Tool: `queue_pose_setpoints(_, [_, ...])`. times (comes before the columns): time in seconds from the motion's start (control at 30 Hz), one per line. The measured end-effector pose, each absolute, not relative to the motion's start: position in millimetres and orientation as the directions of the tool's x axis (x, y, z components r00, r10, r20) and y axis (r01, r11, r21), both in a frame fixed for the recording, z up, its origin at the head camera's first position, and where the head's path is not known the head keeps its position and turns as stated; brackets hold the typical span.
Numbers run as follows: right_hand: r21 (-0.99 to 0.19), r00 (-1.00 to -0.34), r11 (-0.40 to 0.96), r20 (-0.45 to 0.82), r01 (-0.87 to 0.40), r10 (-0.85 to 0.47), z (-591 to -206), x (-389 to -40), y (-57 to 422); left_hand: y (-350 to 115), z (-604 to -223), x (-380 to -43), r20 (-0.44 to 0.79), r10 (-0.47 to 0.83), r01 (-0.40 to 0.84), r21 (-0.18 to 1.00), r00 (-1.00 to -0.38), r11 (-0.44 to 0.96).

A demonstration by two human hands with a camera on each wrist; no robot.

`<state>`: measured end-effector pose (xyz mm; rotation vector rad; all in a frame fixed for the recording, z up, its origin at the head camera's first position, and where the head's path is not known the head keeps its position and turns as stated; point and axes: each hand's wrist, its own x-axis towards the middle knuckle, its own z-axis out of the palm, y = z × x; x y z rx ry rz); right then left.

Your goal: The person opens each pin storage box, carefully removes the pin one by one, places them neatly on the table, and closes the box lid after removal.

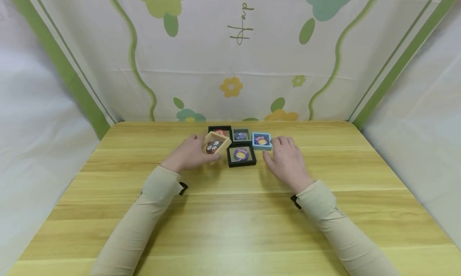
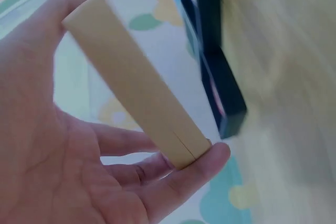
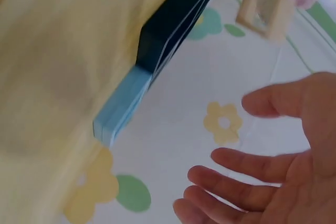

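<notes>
My left hand (image 1: pixel 192 152) grips a light wooden square frame (image 1: pixel 217 143) by its edges, tilted above the table. A round badge with small figures shows behind its clear window. In the left wrist view, thumb and fingers pinch the wooden frame (image 2: pixel 139 82) at opposite ends. My right hand (image 1: pixel 287 160) holds nothing; its fingers are loosely bent beside a light blue frame (image 1: pixel 262 141) with a purple and yellow badge. Nearest me lies a black frame (image 1: pixel 241 155) with a purple-rimmed badge. Behind it are a grey frame (image 1: pixel 241 135) and another black frame (image 1: pixel 220 128), partly covered by the wooden one.
The frames sit close together near the far edge of the wood-grain table (image 1: pixel 230 220). A white curtain with flower prints (image 1: pixel 230 59) hangs right behind that edge, and white cloth (image 1: pixel 43 119) lines the left side.
</notes>
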<state>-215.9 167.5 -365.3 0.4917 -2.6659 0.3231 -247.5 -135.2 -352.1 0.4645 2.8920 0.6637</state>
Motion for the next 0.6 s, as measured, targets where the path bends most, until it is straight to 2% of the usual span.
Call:
queue_pose_setpoints(0.27, [-0.434, -0.924, 0.838, 0.331, -0.33, -0.192, -362, -208, 154, -122, -340, -236, -0.021, 0.347, 0.288, 0.511, -0.938, 0.81])
queue_pose_setpoints(0.47, [-0.61, -0.933, 0.707, 0.271, -0.358, -0.238, -365, -202, 140, -113, -340, -229, 0.011, 0.401, 0.346, 0.528, -0.916, 0.776])
queue_pose_setpoints(0.6, [-0.759, -0.943, 0.566, 0.205, -0.322, -0.262, -368, -197, 132, -107, -342, -224, 0.027, 0.424, 0.371, 0.537, -0.905, 0.758])
